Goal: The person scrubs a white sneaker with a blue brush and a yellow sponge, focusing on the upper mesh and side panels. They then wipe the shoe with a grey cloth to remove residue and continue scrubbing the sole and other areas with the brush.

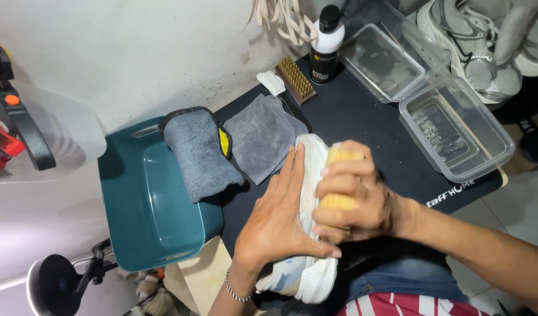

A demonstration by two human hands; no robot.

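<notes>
Scrubbing a white sneaker held over the lap.

The right hand has its fingers clenched around a wooden-backed brush, pressing it on the white sneaker; the left hand lies flat, fingers extended, steadying the shoe's side. This looks like the brushing step; the next stroke seems to call for a firm brace from the left palm. At ten o'clock a grey cloth hangs over a teal basin; at eleven lies another grey towel. At twelve sit a bristle brush and cleaner bottle; at two, clear plastic containers. Nothing blocks the hands.
</notes>
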